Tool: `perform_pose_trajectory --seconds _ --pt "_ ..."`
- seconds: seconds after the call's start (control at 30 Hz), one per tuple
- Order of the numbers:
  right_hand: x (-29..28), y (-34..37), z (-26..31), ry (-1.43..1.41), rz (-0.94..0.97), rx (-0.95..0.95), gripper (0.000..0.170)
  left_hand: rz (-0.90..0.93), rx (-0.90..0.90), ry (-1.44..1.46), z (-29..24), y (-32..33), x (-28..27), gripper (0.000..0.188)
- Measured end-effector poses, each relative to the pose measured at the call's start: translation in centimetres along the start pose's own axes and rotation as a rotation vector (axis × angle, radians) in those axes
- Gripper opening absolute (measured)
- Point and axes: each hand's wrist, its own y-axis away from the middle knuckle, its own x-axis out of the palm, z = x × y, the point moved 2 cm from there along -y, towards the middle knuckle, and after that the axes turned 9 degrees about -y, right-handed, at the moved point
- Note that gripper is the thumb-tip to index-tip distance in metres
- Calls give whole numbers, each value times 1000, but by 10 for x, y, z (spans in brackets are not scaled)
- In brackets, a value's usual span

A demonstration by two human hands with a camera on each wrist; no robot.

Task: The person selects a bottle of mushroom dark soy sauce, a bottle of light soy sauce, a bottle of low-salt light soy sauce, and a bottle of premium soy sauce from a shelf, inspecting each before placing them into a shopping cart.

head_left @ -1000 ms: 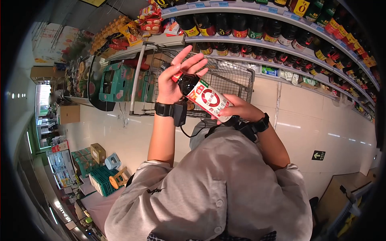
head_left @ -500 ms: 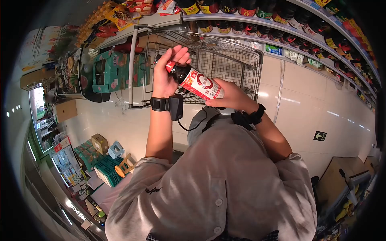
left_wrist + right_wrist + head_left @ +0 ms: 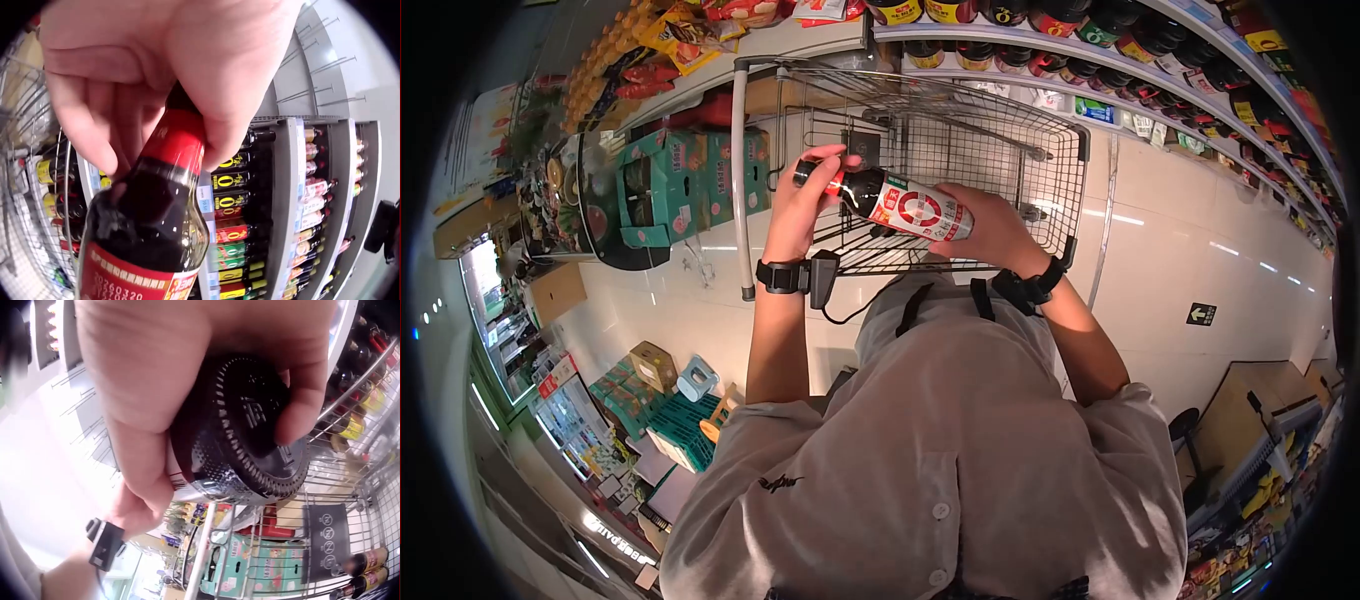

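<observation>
A dark glass soy sauce bottle with a white and red label lies tilted between both hands, over the cart. My left hand grips its neck near the red band, with the cap end toward the left. Seen from the left wrist, the thumb presses one side of the red-banded neck and the other fingers curl beyond it. My right hand holds the bottom end. Fingers spread over the ridged bottle base in the right wrist view, with one fingertip on its underside.
Under the hands stands a wire shopping cart; two small dark bottles lie in it. Shelves of sauce bottles run along the far side. Green fruit cartons stand left of the cart, and snack bags lie on a counter.
The left hand's extended fingers have closed in around the bottle neck. The bottle has turned nearer to level, and the cart shows lower and farther right in the head view.
</observation>
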Motion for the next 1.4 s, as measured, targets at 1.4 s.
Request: perform_pose_trajectory --seconds 1.4 --pt "220 -147 -334 -375 -400 583 57 294 -89 -1453 273 -214 26 41"
